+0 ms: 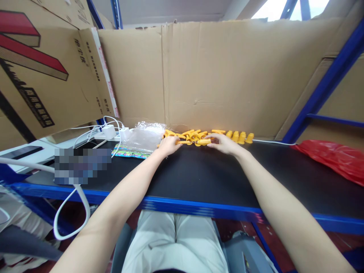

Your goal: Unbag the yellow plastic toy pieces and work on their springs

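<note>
Both arms reach forward over the black tabletop [199, 174]. My left hand [170, 145] is closed around a slim yellow plastic piece, whose end sticks out to the right of the fingers. In my right hand [222, 144], fingers bent, is a yellow cylinder-shaped plastic piece [203, 142] pointing left. The two pieces nearly meet between the hands; whether they touch I cannot tell. Right behind lie several yellow plastic parts [193, 135], some with flared, cup-like ends. Right of my right hand stands a row of small yellow cup-shaped parts [235, 136]. My fingers partly hide the held pieces.
A clear plastic bag [145, 138] lies left of my left hand, over a colourful printed sheet [132, 152]. White chargers [109, 132] and cables crowd the left side. A red plastic bag [332, 157] lies at right. A cardboard wall [227, 76] closes the back; a blue frame edge [199, 206] runs along the front.
</note>
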The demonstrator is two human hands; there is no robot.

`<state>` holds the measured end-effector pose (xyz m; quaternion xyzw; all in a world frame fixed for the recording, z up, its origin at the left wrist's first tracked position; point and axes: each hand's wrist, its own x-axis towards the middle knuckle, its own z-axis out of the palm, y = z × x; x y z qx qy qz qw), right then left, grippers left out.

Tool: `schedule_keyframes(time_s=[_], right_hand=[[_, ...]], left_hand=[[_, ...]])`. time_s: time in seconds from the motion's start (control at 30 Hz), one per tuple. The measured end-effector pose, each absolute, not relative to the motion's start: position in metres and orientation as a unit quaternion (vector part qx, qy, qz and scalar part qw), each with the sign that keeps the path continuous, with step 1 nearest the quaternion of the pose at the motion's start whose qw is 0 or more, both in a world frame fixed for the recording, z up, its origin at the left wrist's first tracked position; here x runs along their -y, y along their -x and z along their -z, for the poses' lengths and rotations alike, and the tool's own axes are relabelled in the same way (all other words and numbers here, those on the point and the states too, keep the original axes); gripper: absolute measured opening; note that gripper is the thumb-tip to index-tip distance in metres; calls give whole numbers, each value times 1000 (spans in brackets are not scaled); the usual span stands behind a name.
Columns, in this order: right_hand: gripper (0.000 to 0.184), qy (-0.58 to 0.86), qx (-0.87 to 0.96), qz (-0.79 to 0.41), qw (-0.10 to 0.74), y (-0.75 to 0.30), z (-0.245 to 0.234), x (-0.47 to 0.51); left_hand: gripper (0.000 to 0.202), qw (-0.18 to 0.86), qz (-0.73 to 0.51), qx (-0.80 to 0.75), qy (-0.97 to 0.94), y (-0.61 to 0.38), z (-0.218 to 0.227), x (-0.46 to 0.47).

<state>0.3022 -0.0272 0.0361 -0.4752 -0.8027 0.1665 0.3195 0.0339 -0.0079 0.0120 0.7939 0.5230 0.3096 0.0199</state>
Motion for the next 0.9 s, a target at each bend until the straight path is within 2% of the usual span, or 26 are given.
schedule_keyframes(time_s=[0.13,0.43,0.67,0.9], right_hand=[[30,457,798,-189,345,-306,-35,24],[37,449,797,-208,346,-313,-32,20],[38,436,783,-270,352,-304,-29,20],[36,412,781,-280,376,-296,-32,25]], left_hand=[[17,22,-305,-519,-798,-32,-10,4],[32,7,-227,-530,-817,-30,-18,7],[30,-16,-219,-510,-832,-39,-20,14],[31,-41,-232,-510,-827,-43,-23,19]])
